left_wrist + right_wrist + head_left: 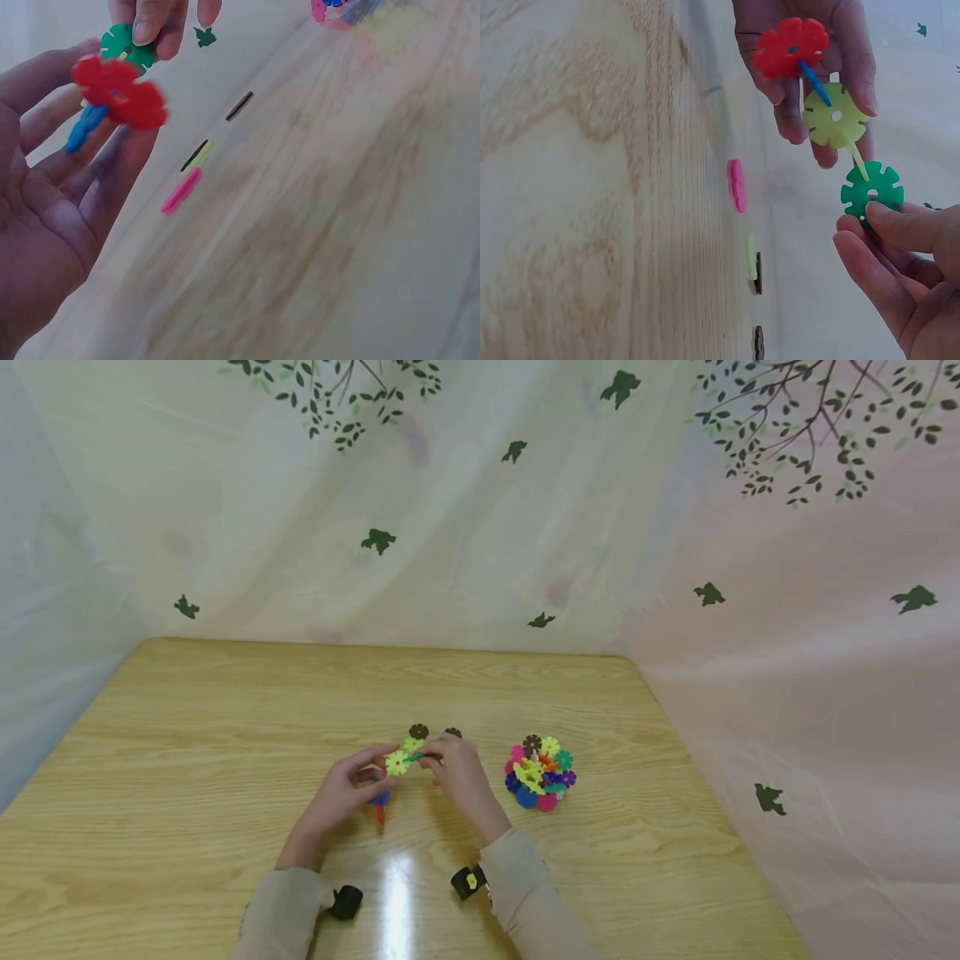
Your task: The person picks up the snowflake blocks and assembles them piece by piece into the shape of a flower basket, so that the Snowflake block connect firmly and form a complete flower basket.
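Note:
A short chain of notched plastic flower discs hangs between both hands, over the table. It runs from a red disc [780, 54] through a blue one [815, 82] and a yellow disc [827, 124] to a green disc [872, 187]. My right hand [465, 781] pinches the green disc between thumb and fingers at its edge. The left hand [337, 795] holds the chain around the yellow and blue discs, its fingers passing behind them; the exact grip is partly hidden. In the head view, the red disc hangs lowest, beneath the left hand.
Beyond the hands lie loose discs: a pink one [737, 186], a light yellow one [751, 256] and two brown ones, one [418, 731] near the yellow. To the right stands a heap of many-coloured discs [528, 772]. A printed curtain [465, 585] hangs behind the wooden table [210, 735].

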`<state>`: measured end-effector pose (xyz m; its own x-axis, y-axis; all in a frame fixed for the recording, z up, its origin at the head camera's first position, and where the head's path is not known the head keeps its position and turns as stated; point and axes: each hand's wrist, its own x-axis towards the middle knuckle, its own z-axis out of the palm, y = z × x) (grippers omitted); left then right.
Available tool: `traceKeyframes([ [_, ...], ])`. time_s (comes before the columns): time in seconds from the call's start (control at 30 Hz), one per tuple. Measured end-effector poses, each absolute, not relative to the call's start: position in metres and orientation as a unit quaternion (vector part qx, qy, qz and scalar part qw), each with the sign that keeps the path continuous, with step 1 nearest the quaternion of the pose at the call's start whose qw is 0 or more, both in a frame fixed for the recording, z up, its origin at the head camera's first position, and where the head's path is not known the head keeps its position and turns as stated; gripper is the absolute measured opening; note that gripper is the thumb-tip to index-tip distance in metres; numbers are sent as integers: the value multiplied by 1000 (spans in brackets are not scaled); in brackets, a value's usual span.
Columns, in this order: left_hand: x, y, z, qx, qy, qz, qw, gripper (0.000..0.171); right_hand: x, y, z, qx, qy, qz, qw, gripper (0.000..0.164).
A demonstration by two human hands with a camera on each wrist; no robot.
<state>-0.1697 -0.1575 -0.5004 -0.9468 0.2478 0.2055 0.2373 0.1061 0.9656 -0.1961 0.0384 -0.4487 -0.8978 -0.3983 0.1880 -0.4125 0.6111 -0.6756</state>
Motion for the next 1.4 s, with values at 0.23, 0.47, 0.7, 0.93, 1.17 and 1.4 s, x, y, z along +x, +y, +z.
traceKeyframes([
  [0.23,-167,-160,-500,178,741,645,54,60,-200,36,-451,213,-888,408,-20,21],
  [0.47,-168,-172,-500,106,756,644,55,60,-218,35,-459,165,-915,366,-39,22],
  [0.7,-169,-186,-502,91,769,632,38,59,-234,28,-468,177,-936,296,-77,24],
  [0.93,-167,-197,-500,90,776,622,42,57,-238,3,-475,227,-942,226,-100,29],
  [1.17,-168,-195,-500,116,758,639,49,55,-235,-1,-472,201,-947,228,-99,18],
  [1.4,-170,-194,-505,138,765,628,38,51,-234,16,-470,112,-873,465,-98,6],
])
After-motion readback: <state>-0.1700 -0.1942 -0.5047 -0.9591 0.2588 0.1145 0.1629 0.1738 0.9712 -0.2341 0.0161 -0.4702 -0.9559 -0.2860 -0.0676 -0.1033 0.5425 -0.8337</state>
